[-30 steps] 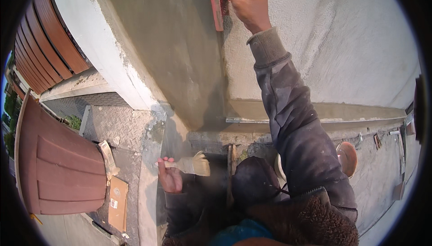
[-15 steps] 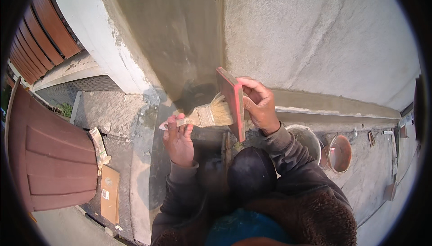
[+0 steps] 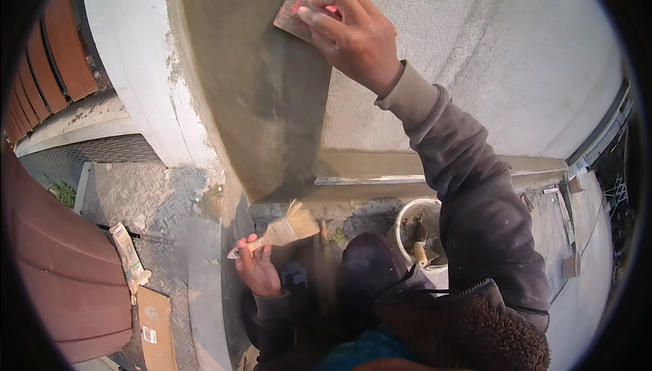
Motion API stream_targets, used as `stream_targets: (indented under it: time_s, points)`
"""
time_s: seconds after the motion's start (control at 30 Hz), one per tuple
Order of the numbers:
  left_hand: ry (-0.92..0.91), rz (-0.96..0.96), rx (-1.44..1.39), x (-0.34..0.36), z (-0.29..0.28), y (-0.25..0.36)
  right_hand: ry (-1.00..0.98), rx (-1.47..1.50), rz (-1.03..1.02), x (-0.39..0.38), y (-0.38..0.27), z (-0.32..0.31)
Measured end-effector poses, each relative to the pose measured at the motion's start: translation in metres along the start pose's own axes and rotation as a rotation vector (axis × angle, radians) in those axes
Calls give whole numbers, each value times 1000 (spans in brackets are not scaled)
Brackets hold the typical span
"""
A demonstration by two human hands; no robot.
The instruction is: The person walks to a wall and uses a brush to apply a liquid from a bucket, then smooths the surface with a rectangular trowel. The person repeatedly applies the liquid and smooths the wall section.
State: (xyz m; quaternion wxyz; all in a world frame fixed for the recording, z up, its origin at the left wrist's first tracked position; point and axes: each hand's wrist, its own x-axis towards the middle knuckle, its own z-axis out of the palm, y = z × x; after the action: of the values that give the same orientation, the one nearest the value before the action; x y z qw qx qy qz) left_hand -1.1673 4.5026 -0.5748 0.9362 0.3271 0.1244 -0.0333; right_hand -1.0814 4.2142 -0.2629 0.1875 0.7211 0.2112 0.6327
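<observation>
My right hand is closed on a red plastering float, raised high against the damp grey-brown plaster strip; whether its face touches the plaster all over is hidden. Lower down, my left hand grips a flat paintbrush by its wooden handle. The brush's pale bristles point up and to the right, apart from the wall.
Near my right arm stands a white bucket with a handled tool inside. A large brown-red planter fills the left, beside flattened cardboard. A thin ledge runs along the wall's foot.
My right hand has carried the float up and away from the brush to the plaster strip. The left hand and brush have dropped lower. The view has shifted.
</observation>
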Motion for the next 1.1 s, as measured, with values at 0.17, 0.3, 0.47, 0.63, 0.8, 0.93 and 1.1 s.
stream_targets:
  time_s: [0.17,0.3,0.47,0.63,0.8,0.93,1.1]
  points:
    - [-86,-50,30,-3,-2,3,-491,144,-190,-117,-63,-15]
    - [-32,-37,65,3,-7,5,66,-95,-76,63,62,-23]
    - [-92,-37,30,4,-5,0,112,-173,96,115,69,-28]
    - [-57,-76,29,-1,-7,-10,-465,195,-153,-129,-64,-7]
    - [-16,-37,37,3,-17,-4,-131,27,-102,0,17,-19]
    - [-14,-32,16,9,-19,-7,77,-120,117,116,79,-37]
    - [-66,-43,76,5,-32,-3,-130,-56,54,-14,-14,-9]
